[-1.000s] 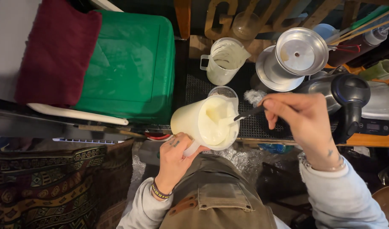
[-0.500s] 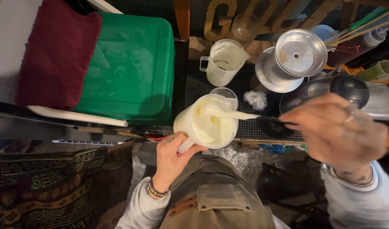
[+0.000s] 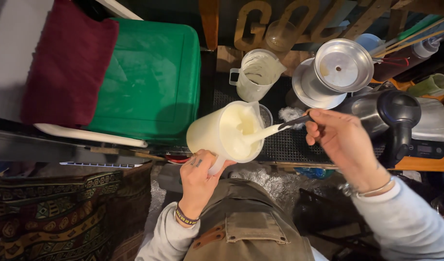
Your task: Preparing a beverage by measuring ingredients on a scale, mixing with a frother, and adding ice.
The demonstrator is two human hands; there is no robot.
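A cluttered work counter (image 3: 425, 164) is seen from above, partly covered by a black perforated mat (image 3: 289, 145). At the far edge, large wooden letters (image 3: 260, 24) are stood upright. On the mat, a second clear measuring jug (image 3: 256, 75), smeared with pale residue, is placed behind the jug in hand. To the right, two stacked metal dishes (image 3: 335, 72) are set beside a steel kettle with a black handle (image 3: 391, 116), and a small scale (image 3: 432, 130) is located at the counter's right end. A green plastic bin (image 3: 149, 77) is positioned to the left, with a dark red cloth (image 3: 67, 63) lying just beside it. A patterned rug (image 3: 52, 212) is visible on the floor at lower left.

The white plastic jug (image 3: 222, 133) is held just in front of the counter's near edge, tilted so that its mouth faces the camera; a thick pale cream is contained in it. The left hand (image 3: 200, 176) is clenched around the jug's handle from below, wrist bent upward, with a dark band worn at the wrist. The right hand (image 3: 343, 142) is raised level with the jug, its fingers closed around the dark handle of a spatula (image 3: 275, 130), whose pale-coated blade is dipped into the cream.
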